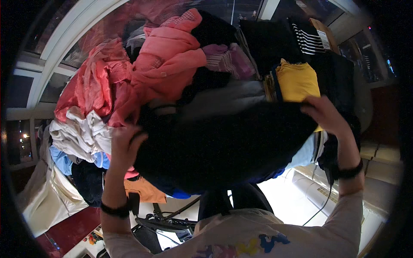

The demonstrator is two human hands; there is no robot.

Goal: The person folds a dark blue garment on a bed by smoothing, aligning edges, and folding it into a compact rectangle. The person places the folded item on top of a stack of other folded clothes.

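Note:
A large black garment (219, 145) is spread across the middle of the pile, between my two hands. My left hand (124, 143) is at its left edge, thumb apart, beside white crumpled cloth (80, 132); whether it grips the fabric is unclear. My right hand (317, 111), slightly blurred, pinches the garment's upper right edge. Just beyond that hand lies a folded yellow garment (297, 79). Coral-pink fleece clothing (171, 58) and a red garment (93, 80) are heaped at the upper left. A folded purple striped cloth (230, 61) lies behind the black garment.
Folded dark clothes (269, 42), a black-and-white striped garment (308, 38) and a cardboard piece (324, 35) are at the upper right. An orange cloth (145, 190) hangs at the near edge. Window frames (77, 25) curve behind. A black cable (322, 206) hangs at right.

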